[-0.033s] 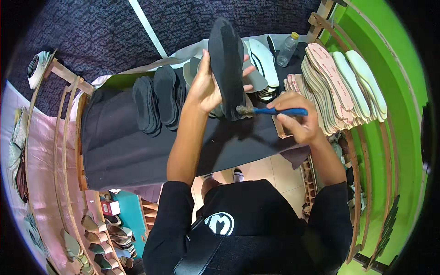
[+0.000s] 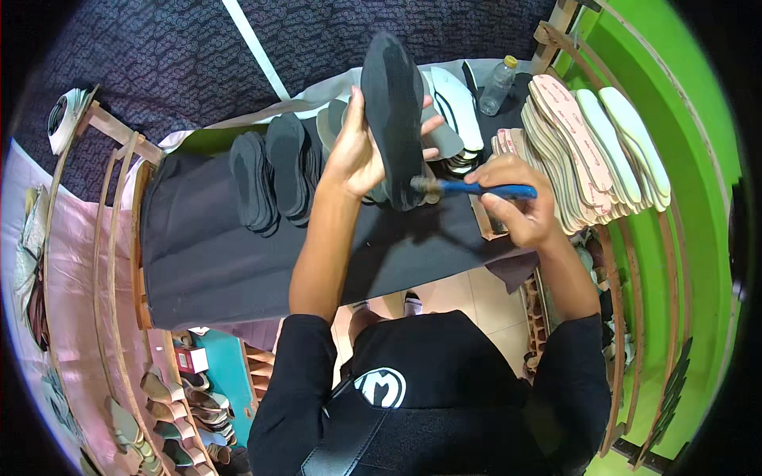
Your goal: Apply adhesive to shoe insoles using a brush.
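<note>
My left hand [image 2: 357, 163] holds a long black shoe sole [image 2: 393, 111] upright above the table, with the thumb on one edge and fingertips showing past the other. In my right hand [image 2: 517, 202] is a brush with a blue handle [image 2: 508, 191], gripped between thumb and fingers. Its short, dirty bristles meet the lower, narrower end of the sole at its right edge. Behind the held sole, grey and pale pieces are partly hidden. Two piles of black soles [image 2: 252, 182] lie on the table to the left of it.
Tall stacks of pink and pale green insoles [image 2: 567, 151] stand at the right. A clear bottle with a yellow cap [image 2: 498, 87] is at the back. Dark cloth covers the table [image 2: 214, 270]. Wooden rails line both sides, and shoe forms [image 2: 159, 389] fill a rack at lower left.
The brush has shifted very slightly to the right along with my right hand. The sole in my left hand is tilted a touch differently.
</note>
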A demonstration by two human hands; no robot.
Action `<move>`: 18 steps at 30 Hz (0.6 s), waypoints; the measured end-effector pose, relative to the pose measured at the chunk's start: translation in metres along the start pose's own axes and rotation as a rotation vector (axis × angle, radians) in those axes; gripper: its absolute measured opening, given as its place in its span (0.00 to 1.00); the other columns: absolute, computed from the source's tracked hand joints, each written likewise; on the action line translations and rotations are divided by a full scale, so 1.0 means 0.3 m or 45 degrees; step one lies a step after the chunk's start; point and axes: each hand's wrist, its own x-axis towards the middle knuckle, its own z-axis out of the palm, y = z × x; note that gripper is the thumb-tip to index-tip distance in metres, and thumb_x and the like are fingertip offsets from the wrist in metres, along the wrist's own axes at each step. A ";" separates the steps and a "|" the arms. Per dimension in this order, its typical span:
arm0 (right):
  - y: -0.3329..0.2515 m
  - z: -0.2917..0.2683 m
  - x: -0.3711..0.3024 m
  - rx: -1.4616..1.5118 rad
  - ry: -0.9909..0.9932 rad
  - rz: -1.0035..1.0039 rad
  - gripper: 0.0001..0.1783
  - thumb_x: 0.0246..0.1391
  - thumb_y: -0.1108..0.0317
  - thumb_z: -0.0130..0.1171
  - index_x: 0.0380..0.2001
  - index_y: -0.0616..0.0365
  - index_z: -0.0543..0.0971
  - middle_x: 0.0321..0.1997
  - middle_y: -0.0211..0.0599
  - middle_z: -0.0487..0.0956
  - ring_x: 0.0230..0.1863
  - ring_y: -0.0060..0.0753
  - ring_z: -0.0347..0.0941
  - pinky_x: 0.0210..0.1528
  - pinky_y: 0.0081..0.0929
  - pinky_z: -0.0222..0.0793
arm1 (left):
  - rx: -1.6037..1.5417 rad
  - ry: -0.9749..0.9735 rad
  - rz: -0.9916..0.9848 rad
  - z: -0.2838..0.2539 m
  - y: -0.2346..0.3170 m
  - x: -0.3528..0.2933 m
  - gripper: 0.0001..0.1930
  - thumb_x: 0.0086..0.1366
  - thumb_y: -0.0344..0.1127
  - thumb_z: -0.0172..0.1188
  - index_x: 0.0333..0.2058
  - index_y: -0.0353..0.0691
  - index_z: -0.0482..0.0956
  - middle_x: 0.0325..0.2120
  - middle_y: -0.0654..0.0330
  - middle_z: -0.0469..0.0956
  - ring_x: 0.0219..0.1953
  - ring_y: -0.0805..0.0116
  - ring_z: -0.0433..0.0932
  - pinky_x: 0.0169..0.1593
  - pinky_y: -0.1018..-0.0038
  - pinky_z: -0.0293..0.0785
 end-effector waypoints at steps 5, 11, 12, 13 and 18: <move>-0.021 -0.001 0.122 -0.254 0.043 -0.396 0.16 0.46 0.83 0.63 0.41 0.62 0.77 0.44 0.48 0.79 0.35 0.44 0.76 0.39 0.34 0.72 | -0.307 -0.176 -0.102 -0.013 -0.041 -0.002 0.38 0.70 0.66 0.32 0.67 0.43 0.56 0.63 0.45 0.62 0.63 0.44 0.65 0.60 0.40 0.65; 0.013 0.033 0.148 -0.498 -0.199 -0.558 0.29 0.25 0.77 0.62 0.41 0.63 0.77 0.49 0.48 0.75 0.41 0.51 0.73 0.43 0.41 0.73 | -0.661 -0.183 -0.167 -0.024 -0.069 -0.035 0.36 0.72 0.64 0.32 0.65 0.42 0.60 0.60 0.45 0.67 0.60 0.48 0.70 0.58 0.43 0.69; 0.012 0.045 0.119 -0.457 -0.261 -0.577 0.29 0.24 0.77 0.62 0.40 0.63 0.77 0.50 0.48 0.75 0.43 0.51 0.73 0.44 0.41 0.74 | -0.661 -0.182 -0.154 -0.025 -0.067 -0.041 0.36 0.72 0.64 0.32 0.65 0.42 0.60 0.60 0.45 0.67 0.60 0.48 0.70 0.58 0.43 0.69; -0.017 0.052 0.098 -0.405 -0.332 -0.549 0.27 0.27 0.79 0.63 0.40 0.63 0.77 0.49 0.48 0.76 0.42 0.50 0.74 0.43 0.40 0.74 | -0.486 -0.151 -0.101 -0.026 -0.067 -0.053 0.35 0.73 0.61 0.32 0.66 0.40 0.58 0.62 0.42 0.62 0.63 0.43 0.65 0.59 0.38 0.65; -0.026 0.032 0.033 0.178 -0.264 -0.103 0.12 0.47 0.80 0.62 0.38 0.63 0.78 0.43 0.47 0.80 0.40 0.44 0.77 0.44 0.36 0.74 | -0.272 -0.076 -0.090 -0.044 -0.089 -0.089 0.36 0.73 0.59 0.34 0.68 0.38 0.53 0.66 0.39 0.55 0.67 0.34 0.55 0.62 0.32 0.56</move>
